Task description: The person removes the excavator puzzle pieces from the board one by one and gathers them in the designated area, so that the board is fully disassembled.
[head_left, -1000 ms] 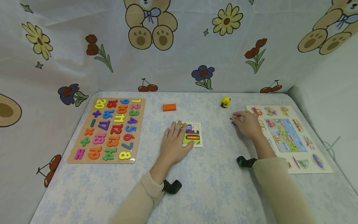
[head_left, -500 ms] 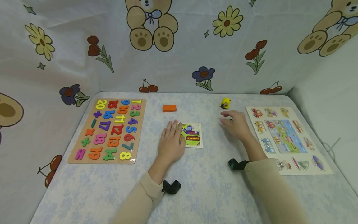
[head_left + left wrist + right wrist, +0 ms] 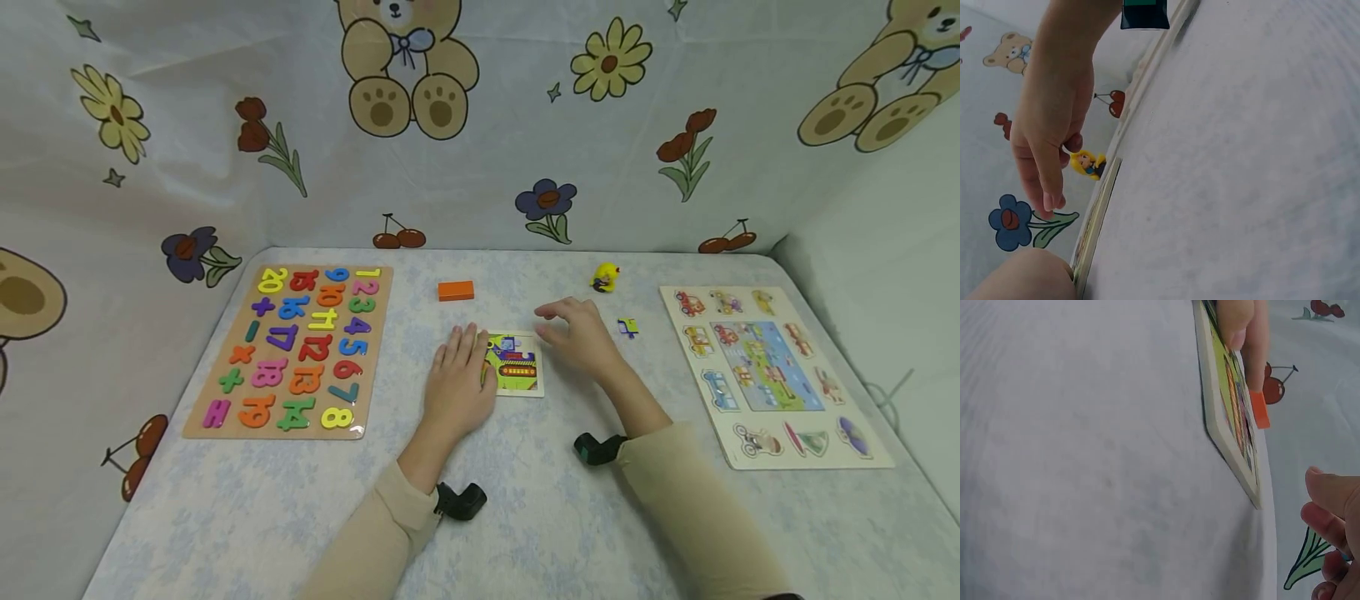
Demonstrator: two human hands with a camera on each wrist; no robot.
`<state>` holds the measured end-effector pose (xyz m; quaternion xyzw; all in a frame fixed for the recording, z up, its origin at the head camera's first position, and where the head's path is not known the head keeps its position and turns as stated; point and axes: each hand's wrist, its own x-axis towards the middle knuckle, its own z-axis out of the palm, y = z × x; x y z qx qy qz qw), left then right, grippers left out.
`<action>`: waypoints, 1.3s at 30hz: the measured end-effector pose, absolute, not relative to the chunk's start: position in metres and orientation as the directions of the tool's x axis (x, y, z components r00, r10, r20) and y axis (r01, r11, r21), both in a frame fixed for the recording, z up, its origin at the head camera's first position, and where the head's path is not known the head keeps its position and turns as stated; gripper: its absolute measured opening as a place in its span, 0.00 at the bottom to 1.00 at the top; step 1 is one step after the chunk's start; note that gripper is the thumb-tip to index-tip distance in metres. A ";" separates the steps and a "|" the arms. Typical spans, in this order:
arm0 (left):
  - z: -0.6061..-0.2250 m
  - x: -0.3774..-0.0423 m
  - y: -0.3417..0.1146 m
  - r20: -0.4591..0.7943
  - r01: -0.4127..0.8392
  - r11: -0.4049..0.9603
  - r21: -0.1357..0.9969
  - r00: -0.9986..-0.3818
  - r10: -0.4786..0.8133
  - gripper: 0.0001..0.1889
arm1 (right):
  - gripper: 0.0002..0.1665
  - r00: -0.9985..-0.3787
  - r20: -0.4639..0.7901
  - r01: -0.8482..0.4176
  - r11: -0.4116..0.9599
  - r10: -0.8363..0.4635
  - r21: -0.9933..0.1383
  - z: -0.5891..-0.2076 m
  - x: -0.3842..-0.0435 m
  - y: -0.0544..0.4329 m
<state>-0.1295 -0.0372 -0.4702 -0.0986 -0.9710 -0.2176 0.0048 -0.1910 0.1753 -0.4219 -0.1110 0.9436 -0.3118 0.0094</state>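
A small framed jigsaw puzzle [image 3: 517, 367] with a purple and orange tracked vehicle on a lime-green ground lies mid-table. My left hand [image 3: 459, 383] rests on its left part with fingers extended, covering that side. Just off the puzzle's right edge is my right hand [image 3: 577, 337], its fingers loosely bent and thumb and forefinger apart; nothing shows between them in the right wrist view. To the right of that hand, a loose green and purple jigsaw piece [image 3: 628, 327] lies on the table.
A wooden number board [image 3: 197, 417] lies at left, and a white picture board [image 3: 847, 454] at right. Behind the puzzle sit an orange block [image 3: 456, 291] and a small yellow-haired figure [image 3: 604, 277]. A printed cloth wall [image 3: 480, 192] rises at the back.
My right hand has moved left from the loose piece toward the puzzle, leaving that piece on the table. My left hand has shifted slightly left, its thumb drawn in, uncovering more of the picture.
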 end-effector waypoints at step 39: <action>-0.471 -0.129 -0.036 0.034 0.208 0.911 0.357 -0.977 0.210 0.32 | 0.17 -0.963 -0.028 -0.212 0.821 -0.267 -0.531 -0.437 -0.186 0.144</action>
